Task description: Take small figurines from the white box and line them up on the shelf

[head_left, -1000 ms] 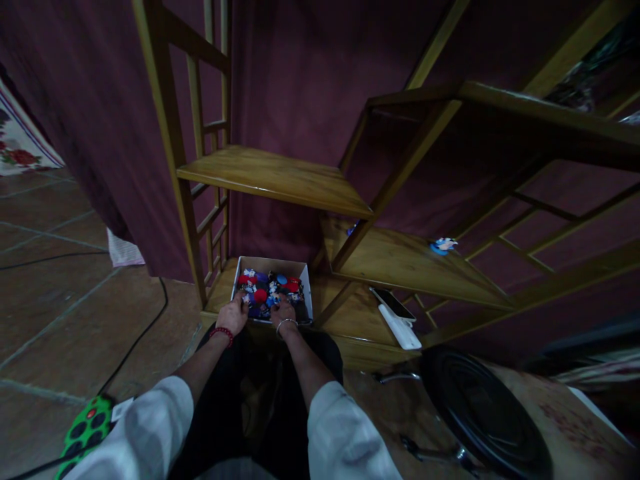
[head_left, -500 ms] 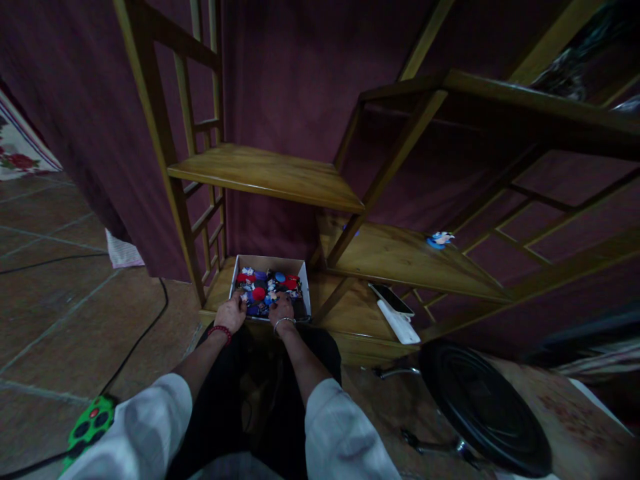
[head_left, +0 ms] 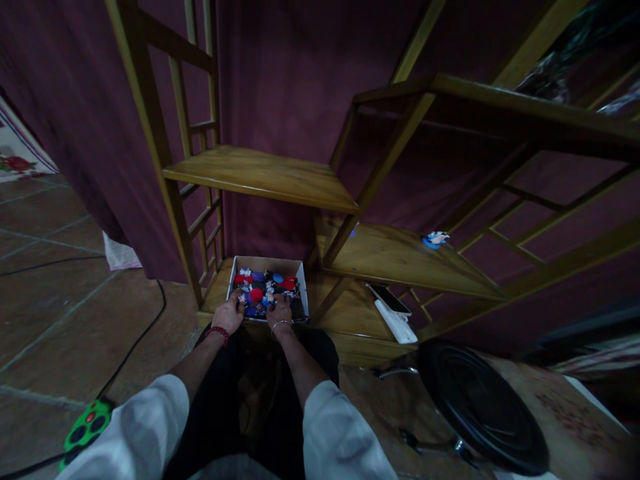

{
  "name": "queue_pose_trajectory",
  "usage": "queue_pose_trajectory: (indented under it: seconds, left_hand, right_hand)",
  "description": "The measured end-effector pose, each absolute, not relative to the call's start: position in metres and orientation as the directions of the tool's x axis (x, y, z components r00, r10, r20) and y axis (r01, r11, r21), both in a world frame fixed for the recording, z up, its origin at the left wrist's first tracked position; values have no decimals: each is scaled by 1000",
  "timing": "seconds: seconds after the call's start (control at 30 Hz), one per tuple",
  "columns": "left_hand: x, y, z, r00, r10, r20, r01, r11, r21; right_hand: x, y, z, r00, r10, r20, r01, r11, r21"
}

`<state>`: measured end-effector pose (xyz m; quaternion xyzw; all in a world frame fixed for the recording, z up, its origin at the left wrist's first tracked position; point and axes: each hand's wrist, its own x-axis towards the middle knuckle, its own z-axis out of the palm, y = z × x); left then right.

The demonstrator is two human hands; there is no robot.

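Observation:
A shallow white box (head_left: 301, 280) packed with small coloured figurines stands on the lowest shelf in front of me. My left hand (head_left: 229, 313), with a red bead bracelet, reaches over the box's near left corner; its fingers are closed, and what they grip is too small to make out. Over the near side, a bit right of the middle, my right hand (head_left: 281, 311) has its fingers closed at a small white-and-blue figurine (head_left: 270, 298) among the others. It wears a silver bracelet. Red, blue and purple pieces fill the box around both hands.
A wooden shelf board (head_left: 260, 175) hangs above the box. To the right, another shelf holds a blue-and-white figurine (head_left: 435, 239). Below it lie a phone (head_left: 389, 299) and a white object (head_left: 396, 323). A black stool (head_left: 483, 407) stands right; a green power strip (head_left: 89, 428) lies left.
The view has shifted slightly. Both hands stay at the box in nearly the same places, with only slight finger movement.

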<state>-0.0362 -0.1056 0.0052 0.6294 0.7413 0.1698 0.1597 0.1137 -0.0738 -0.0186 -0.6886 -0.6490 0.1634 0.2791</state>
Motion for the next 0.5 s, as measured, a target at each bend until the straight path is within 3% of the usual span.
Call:
queue_pose_trajectory:
  seconds: [0.3, 0.5]
  left_hand:
    - [-36, -107, 10, -168, 985, -45, 867, 169, 468]
    - [-36, -107, 9, -175, 983, -61, 871, 183, 457]
  right_hand:
    - [116, -75, -12, -68, 996, 66, 787, 94, -610]
    - [114, -79, -12, -61, 997, 49, 804, 78, -589]
